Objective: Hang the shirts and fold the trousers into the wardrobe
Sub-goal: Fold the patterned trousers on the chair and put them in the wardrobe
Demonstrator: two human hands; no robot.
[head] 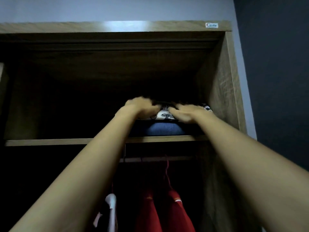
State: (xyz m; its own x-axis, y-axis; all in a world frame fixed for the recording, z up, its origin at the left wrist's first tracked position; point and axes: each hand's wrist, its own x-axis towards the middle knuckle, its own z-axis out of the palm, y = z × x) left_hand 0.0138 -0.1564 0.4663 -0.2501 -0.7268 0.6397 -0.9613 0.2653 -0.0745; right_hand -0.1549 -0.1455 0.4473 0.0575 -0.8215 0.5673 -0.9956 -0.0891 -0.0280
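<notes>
The left hand (142,106) and right hand (187,113) are blurred, their grip unclear. They cover most of the patterned garment (164,115). The forearms (93,156) hide the ends of the blue trousers (164,129). The red shirts (167,211) run off the bottom edge.

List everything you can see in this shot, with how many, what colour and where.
Brown wooden wardrobe: one, brown, open, filling the view.
Wooden shelf board: one, brown, across the middle.
Folded black-and-white patterned garment: one, top of the shelf stack.
Folded blue denim trousers: one, blue, beneath it.
Pale hanging rail: one, under the shelf.
Red shirts on hangers: apparently two, below the rail.
White hanging garment: one, left of them.
White-and-red brand sticker: one, wardrobe's top right edge.
Left hand: blurred, on the patterned garment.
Right hand: blurred, laid flat on it.
</notes>
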